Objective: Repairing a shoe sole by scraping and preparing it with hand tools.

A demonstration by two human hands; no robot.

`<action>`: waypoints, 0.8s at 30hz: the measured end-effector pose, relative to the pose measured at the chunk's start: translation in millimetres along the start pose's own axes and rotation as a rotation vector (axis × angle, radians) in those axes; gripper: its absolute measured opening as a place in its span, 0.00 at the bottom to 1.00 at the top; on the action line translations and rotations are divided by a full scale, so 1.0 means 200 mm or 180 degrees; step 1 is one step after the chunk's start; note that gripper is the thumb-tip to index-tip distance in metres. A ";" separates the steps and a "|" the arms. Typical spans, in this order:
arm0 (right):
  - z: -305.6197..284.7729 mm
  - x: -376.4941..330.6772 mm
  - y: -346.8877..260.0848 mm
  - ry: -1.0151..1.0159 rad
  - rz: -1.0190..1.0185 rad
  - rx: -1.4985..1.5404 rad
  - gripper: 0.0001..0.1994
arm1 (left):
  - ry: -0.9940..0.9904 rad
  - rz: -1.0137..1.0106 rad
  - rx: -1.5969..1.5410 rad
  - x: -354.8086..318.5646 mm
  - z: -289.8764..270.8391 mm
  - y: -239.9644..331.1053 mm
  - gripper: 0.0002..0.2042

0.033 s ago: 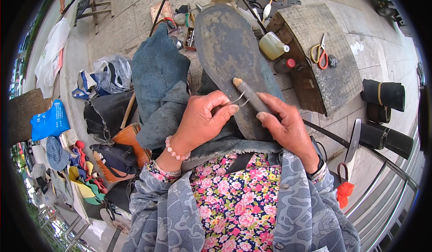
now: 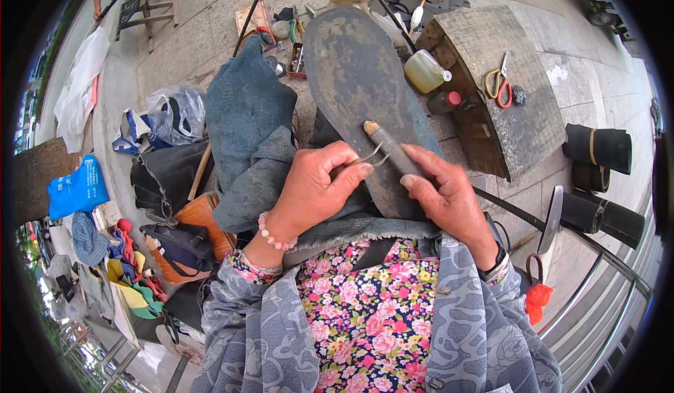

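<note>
My left hand [image 2: 316, 182], with a beaded bracelet at its wrist, pinches a thin grey strand [image 2: 382, 156], possibly wire or cord. This strand bends in a loop beside a ridged grey rod [image 2: 397, 153] with a rounded, wood-coloured tip. Closed around the rod's lower end is my right hand [image 2: 446, 193], thumb toward me. I cannot tell whether the rod's ridges are wound strand or its own surface. Both hands are above a long dark board [image 2: 354, 63], worn and rounded at its far end, lying over my lap. Blue-grey cloth [image 2: 249, 112] covers my left knee.
Red-and-yellow-handled scissors [image 2: 500, 84] lie on a wooden box [image 2: 484, 49] at right, beside a yellowish jug [image 2: 425, 71] and a red-capped bottle [image 2: 444, 102]. Black rolls [image 2: 597, 147] are farther right. Bags [image 2: 165, 182] and coloured cloths [image 2: 133, 281] crowd the left.
</note>
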State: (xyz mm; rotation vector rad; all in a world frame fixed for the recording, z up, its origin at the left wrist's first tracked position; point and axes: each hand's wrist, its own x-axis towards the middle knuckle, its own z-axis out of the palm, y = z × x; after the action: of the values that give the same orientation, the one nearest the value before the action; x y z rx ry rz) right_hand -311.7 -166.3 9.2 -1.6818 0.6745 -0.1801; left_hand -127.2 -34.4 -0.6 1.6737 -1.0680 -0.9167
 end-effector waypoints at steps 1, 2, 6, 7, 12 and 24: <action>0.00 0.00 0.00 0.0001 0.0044 -0.0024 0.19 | 0.0005 -0.0027 0.0006 0.00 0.00 0.00 0.07; 0.00 0.00 0.00 -0.0002 0.0084 -0.0045 0.19 | 0.0013 -0.0056 0.0016 0.00 0.00 0.00 0.07; 0.00 0.00 0.00 0.0011 0.0074 -0.0010 0.19 | 0.0012 -0.0103 0.0018 0.00 0.00 0.00 0.07; 0.00 0.00 0.00 0.0011 0.0090 -0.0023 0.19 | 0.0002 -0.0108 0.0024 0.00 0.00 0.00 0.07; 0.00 0.00 0.00 -0.0005 0.0100 -0.0012 0.19 | 0.0009 -0.0146 0.0087 0.00 0.00 0.01 0.07; -0.01 0.02 -0.02 -0.0060 0.0197 0.0026 0.19 | 0.0262 -0.0050 0.0319 0.02 0.03 0.01 0.08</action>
State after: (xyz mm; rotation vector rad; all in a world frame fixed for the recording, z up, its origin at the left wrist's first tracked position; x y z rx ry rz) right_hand -308.8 -169.3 12.6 -1.6507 0.7097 -0.1228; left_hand -132.6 -40.2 -0.7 1.7890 -1.0615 -0.8087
